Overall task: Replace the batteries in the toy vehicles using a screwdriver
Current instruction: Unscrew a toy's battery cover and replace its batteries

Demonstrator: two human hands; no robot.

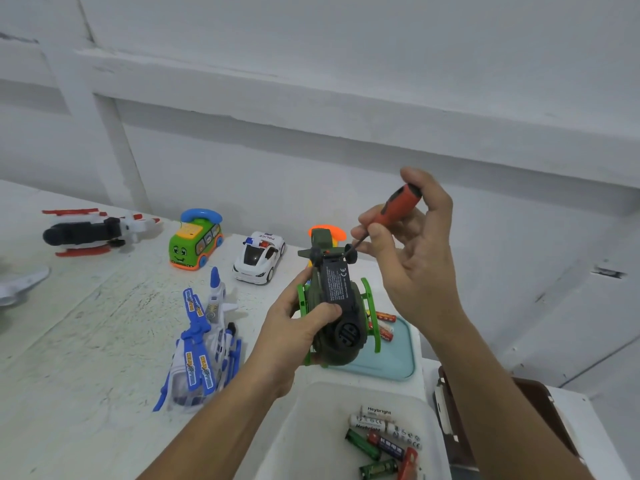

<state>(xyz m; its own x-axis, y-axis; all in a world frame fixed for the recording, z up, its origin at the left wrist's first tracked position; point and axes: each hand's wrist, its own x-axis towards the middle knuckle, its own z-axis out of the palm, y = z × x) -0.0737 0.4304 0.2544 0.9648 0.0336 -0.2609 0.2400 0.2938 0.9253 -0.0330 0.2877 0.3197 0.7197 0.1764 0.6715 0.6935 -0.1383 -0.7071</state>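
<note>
Above a scuffed white tabletop (86, 341), the green toy helicopter (337, 306) lay belly-up, gripped in the left hand (294, 334). The right hand (415, 258) pinched an orange screwdriver (394, 206), its tip at the battery cover, apparently working the screw. The next move would need the tip seated squarely and turned. A teal tray (398, 358) behind held red batteries (386, 323); the nearer white tub (311, 410) held mixed batteries (384, 434).

Matt dark-green plastic helicopter (337, 306), glossy white plastic police car (259, 255), rough, worn white-painted table (86, 323).
</note>
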